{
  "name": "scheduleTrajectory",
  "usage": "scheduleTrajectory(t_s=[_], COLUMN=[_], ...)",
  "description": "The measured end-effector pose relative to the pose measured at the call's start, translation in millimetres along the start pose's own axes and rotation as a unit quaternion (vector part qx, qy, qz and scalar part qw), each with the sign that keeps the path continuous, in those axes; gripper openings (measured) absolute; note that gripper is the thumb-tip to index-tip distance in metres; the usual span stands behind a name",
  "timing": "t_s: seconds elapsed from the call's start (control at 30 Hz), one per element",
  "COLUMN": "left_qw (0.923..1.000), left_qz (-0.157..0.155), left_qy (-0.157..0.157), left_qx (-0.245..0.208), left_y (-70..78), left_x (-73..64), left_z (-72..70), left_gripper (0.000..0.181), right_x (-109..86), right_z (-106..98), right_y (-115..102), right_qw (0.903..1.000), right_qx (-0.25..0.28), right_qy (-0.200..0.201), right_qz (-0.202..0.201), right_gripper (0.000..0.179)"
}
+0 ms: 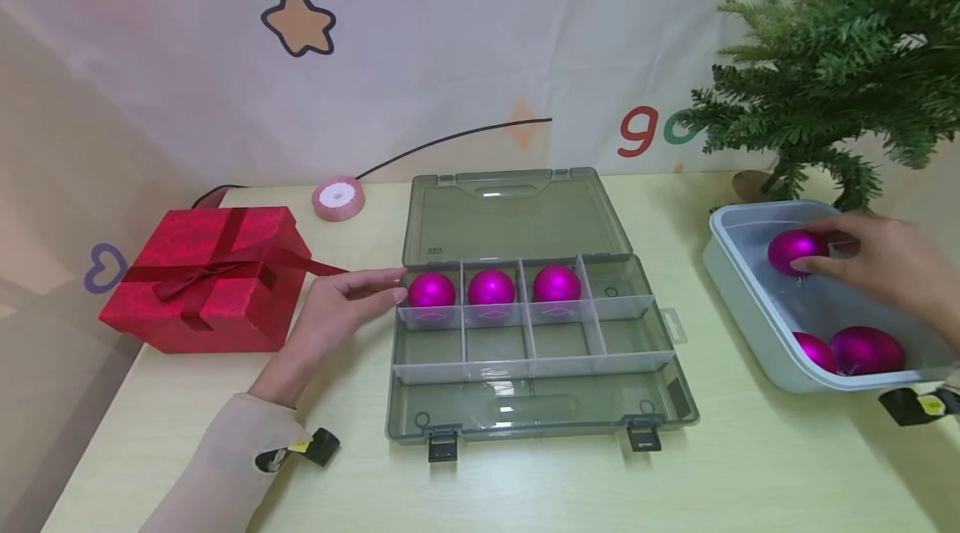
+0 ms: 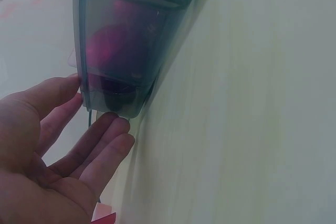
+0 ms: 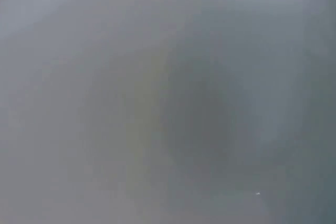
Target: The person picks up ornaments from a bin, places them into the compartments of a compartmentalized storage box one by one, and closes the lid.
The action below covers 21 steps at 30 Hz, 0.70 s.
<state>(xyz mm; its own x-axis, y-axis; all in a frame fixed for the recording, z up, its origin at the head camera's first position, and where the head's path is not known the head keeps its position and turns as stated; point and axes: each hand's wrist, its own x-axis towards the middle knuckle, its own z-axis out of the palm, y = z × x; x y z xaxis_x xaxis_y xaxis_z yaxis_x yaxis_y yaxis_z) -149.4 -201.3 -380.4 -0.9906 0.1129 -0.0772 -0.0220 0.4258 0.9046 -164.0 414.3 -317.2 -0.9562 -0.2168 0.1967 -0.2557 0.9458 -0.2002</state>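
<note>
A clear grey-green divided storage box (image 1: 540, 408) lies with its lid laid back on the table. Three shiny magenta Christmas balls (image 1: 491, 288) sit in its back row, one each in the left three compartments. At the box's left edge, my left hand (image 1: 337, 312) touches the side with nearly straight fingers. In the left wrist view, those fingertips (image 2: 123, 140) meet the box's end wall. Over a pale blue plastic bin (image 1: 738, 299), my right hand (image 1: 877, 258) pinches another magenta ball (image 1: 797, 253) between thumb and fingers. Blurred grey fills the right wrist view.
Two more magenta balls (image 1: 868, 351) lie at the bin's near end. An artificial fir tree (image 1: 832, 57) overhangs the bin from behind. To the left stands a red gift box (image 1: 217, 274) with a ribbon bow; a pink ribbon roll (image 1: 338, 198) lies behind it.
</note>
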Motion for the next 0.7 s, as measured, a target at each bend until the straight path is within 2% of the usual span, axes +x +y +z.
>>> scheduleTrajectory(t_s=[0.23, 0.7], left_qw=[1.0000, 1.0000], left_qz=[-0.005, 0.003], left_qy=[0.000, -0.001], left_qx=[-0.005, -0.007], left_y=[1.6, 1.9], left_x=[-0.3, -0.7], left_z=[0.2, -0.1], left_gripper=[0.044, 0.043], right_x=[-0.6, 1.4], right_z=[-14, -27], right_y=[-18, -51], right_qw=[0.9997, 0.9989], right_qx=[0.009, 0.018], right_qy=[0.016, 0.042], right_qz=[0.014, 0.011], right_gripper=[0.051, 0.057])
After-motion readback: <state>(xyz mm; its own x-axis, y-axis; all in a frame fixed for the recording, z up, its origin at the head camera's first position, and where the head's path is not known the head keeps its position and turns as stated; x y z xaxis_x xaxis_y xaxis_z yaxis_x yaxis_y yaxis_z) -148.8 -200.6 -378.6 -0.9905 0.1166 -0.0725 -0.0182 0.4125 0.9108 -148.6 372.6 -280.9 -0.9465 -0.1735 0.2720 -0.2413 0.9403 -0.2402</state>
